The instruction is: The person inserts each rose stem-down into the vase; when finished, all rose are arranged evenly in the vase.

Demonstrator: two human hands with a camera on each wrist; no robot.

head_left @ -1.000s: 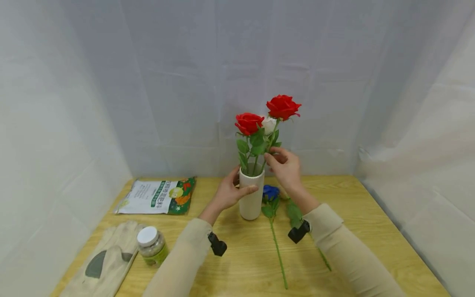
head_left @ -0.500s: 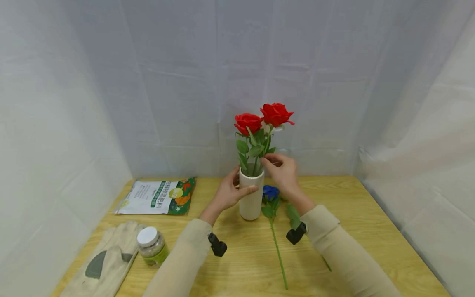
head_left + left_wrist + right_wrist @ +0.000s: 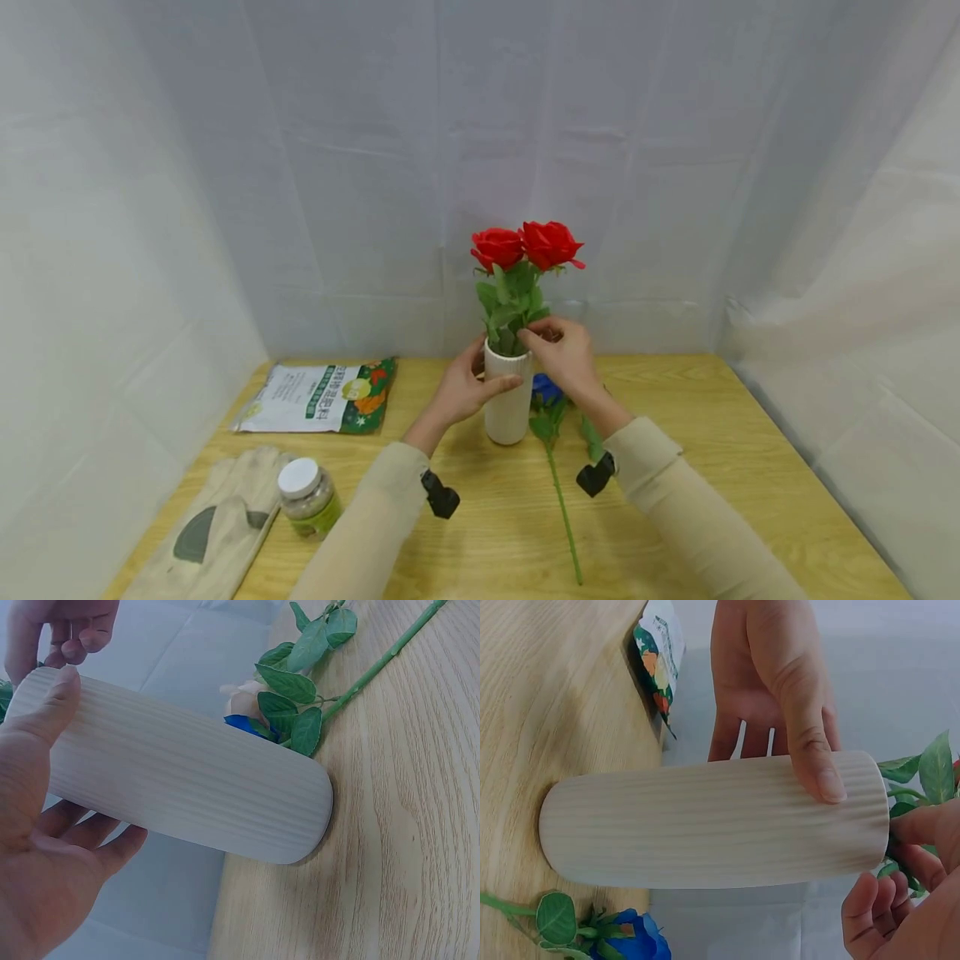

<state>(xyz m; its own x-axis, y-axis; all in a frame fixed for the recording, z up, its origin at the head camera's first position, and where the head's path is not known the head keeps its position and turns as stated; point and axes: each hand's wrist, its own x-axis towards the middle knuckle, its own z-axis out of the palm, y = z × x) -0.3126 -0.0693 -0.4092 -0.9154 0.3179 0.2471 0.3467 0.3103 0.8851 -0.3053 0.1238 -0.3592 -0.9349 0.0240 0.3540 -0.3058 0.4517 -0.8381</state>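
Closest to my head camera, at the lower left, I have a pale glove [image 3: 225, 521] with grey patches lying on the wooden table [image 3: 487, 542]. Just beside it stands a white-lidded jar [image 3: 307, 498]; its yellow-green label is too small for me to read. Beyond the person's beige sleeves [image 3: 656, 475], a blue rose [image 3: 547, 389] lies with its stem toward me, and my left wrist feed shows a pale bloom [image 3: 247, 701] beside it.

Further in, the ribbed white vase [image 3: 507, 408] stands upright on the table, bearing no writing that I can see. The left hand [image 3: 465, 385] grips it near the rim, thumb across the front. The right hand [image 3: 566, 354] pinches the greenery of the red rose on the right [image 3: 551, 244] at the rim; another red rose [image 3: 497, 248] stands in the vase beside it.

Left of the vase lies a packet [image 3: 313, 398] printed with Chinese characters, white on a green band, too blurred for me to make out. Behind everything hangs a creased white sheet [image 3: 375, 125].
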